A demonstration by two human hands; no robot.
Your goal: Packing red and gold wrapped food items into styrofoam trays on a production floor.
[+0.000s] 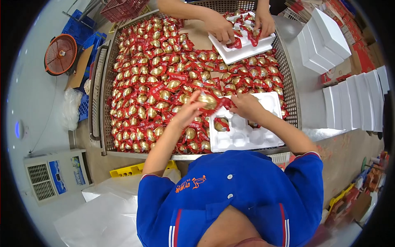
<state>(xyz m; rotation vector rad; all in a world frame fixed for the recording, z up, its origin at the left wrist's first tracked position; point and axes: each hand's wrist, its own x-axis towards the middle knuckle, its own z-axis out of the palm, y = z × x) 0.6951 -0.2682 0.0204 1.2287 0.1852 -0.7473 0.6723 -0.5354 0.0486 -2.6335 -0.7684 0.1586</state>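
Note:
My left hand [189, 110] holds a gold egg in a red wrapper [208, 102], lifted over the near part of the load and slightly blurred. At the far left corner of a white foam tray [262, 139] is my right hand [247, 106], its fingers closed on the red end of a wrapper; whether this belongs to the same egg is hard to tell. One wrapped egg [221, 124] sits in a left-hand cup of the tray, and another [253, 124] shows partly under my right forearm. Many wrapped eggs [142, 98] lie in rows in the perforated metal bin [288, 83].
Across the bin, a co-worker's hands [222, 29] handle wrapped eggs at a second foam tray [228, 55]. White foam boxes [324, 40] and upright foam pieces [355, 102] stand at the right. An orange fan [61, 54] and blue crates [83, 105] are at the left.

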